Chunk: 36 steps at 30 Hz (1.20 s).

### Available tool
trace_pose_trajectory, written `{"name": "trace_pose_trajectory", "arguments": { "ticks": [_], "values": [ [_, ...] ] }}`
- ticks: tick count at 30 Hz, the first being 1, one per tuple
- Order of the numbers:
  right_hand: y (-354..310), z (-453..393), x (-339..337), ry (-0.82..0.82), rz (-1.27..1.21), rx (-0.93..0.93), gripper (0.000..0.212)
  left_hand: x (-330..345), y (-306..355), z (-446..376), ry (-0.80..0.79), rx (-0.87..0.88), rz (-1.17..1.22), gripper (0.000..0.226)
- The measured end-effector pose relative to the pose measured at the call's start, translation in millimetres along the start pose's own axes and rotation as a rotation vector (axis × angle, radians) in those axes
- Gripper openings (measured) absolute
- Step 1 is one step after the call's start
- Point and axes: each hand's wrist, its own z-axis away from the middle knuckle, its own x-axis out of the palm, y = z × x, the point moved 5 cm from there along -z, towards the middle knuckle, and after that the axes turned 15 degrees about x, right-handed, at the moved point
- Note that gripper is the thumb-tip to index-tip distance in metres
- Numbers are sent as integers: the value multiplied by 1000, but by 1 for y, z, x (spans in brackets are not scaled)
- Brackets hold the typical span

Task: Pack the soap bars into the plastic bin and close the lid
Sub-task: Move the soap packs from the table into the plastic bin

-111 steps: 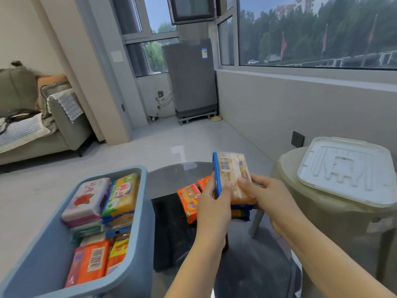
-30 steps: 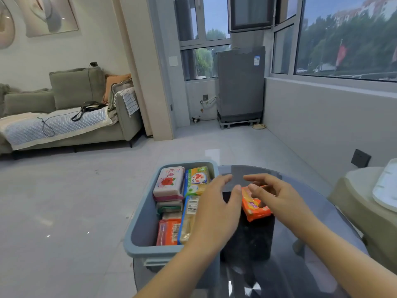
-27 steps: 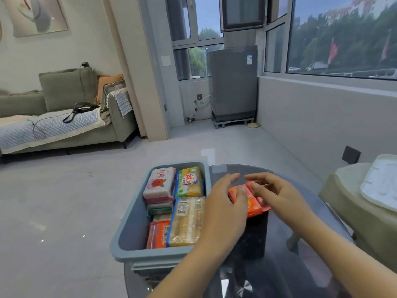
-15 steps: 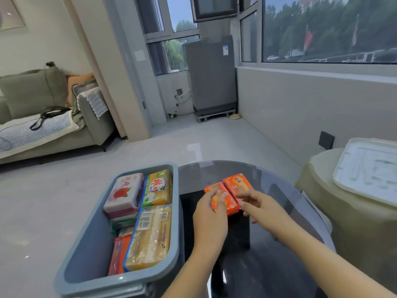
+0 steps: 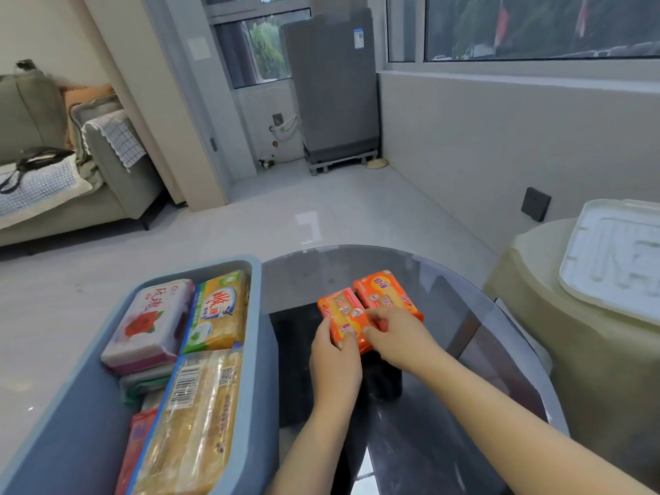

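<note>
Two orange soap packs lie side by side on the dark glass table (image 5: 464, 316). My left hand (image 5: 335, 355) grips the nearer orange pack (image 5: 343, 312) at its left end. My right hand (image 5: 396, 334) holds the same pack's right end and touches the farther orange pack (image 5: 384, 291). The blue-grey plastic bin (image 5: 255, 369) stands at the left and holds several soap packs: a white rose pack (image 5: 146, 323), a yellow-green pack (image 5: 218, 312) and a long clear-wrapped pack (image 5: 193, 423). The white lid (image 5: 614, 259) lies on a beige stool (image 5: 589, 351) at the right.
The round table's edge curves past the far side of the orange packs. Beyond it are the light tiled floor, a grey sofa (image 5: 53, 166) at the far left and a grey covered appliance (image 5: 332, 91) by the windows.
The long clear-wrapped pack I held 3.7 s ago now lies in the bin. Both hands have moved from above the bin to the orange packs and closed on the nearer one.
</note>
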Motion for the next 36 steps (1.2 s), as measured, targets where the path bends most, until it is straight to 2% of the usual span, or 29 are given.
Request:
{"name": "trace_pose_trajectory", "arguments": {
  "ticks": [6,9,12,16,18,21,28,33,36],
  "values": [
    [-1,-3,4,12,-24,4,50,6,-14,-5,88,-138,86,40],
    [2,-4,4,-31,-106,88,46,0,-17,-2,165,-221,120,13],
    [6,-4,5,-92,-172,180,32,-4,-14,0,219,-225,187,30],
    [9,-1,2,-123,-363,246,27,-8,-10,8,261,-207,258,17],
    [9,3,3,-143,-471,267,28,-10,-8,10,276,-185,298,25],
    [7,9,5,-144,-593,252,28,-12,-1,10,272,-174,385,34],
    [1,6,-28,13,-696,137,19,4,29,-6,201,-42,410,38],
    [12,-6,-53,107,-714,145,15,35,39,-18,138,-89,459,37],
    [20,-16,-57,108,-680,156,16,50,35,-24,130,-132,448,37]
  ]
}}
